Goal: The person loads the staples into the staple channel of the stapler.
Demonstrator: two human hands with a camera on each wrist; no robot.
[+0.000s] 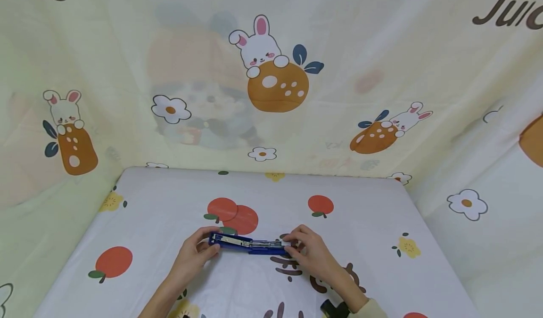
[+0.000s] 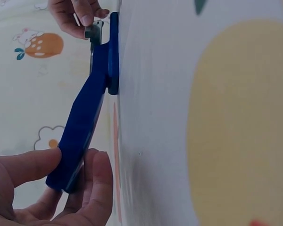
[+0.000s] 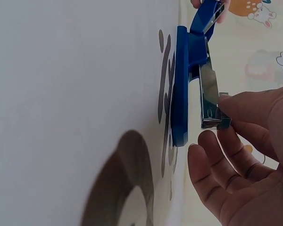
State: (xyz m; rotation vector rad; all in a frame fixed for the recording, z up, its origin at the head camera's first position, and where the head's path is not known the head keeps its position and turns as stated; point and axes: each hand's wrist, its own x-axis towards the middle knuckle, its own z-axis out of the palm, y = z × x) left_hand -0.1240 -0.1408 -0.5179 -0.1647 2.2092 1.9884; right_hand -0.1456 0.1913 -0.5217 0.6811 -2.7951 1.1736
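Pale cream sleeve (image 1: 370, 309) at the right forearm (image 1: 347, 287) (plain at the visible edge), black piece (image 1: 334, 309) beside it

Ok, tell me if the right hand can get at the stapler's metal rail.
Seemingly yes: the right hand pinches a small metal piece at the end of the rail, and the lid, held by the left hand, is swung open, leaving the rail uncovered.

Shows deep blue on the stapler (image 2: 82, 122), silver along its metal rail (image 3: 209, 89), red fruit (image 1: 113, 262) and yellow flowers (image 1: 409, 246) over the white tablecloth (image 1: 360, 228), and white rabbits (image 1: 259, 50) with brownish-orange fruit (image 1: 277, 94) across the pale cream curtain (image 1: 373, 30).
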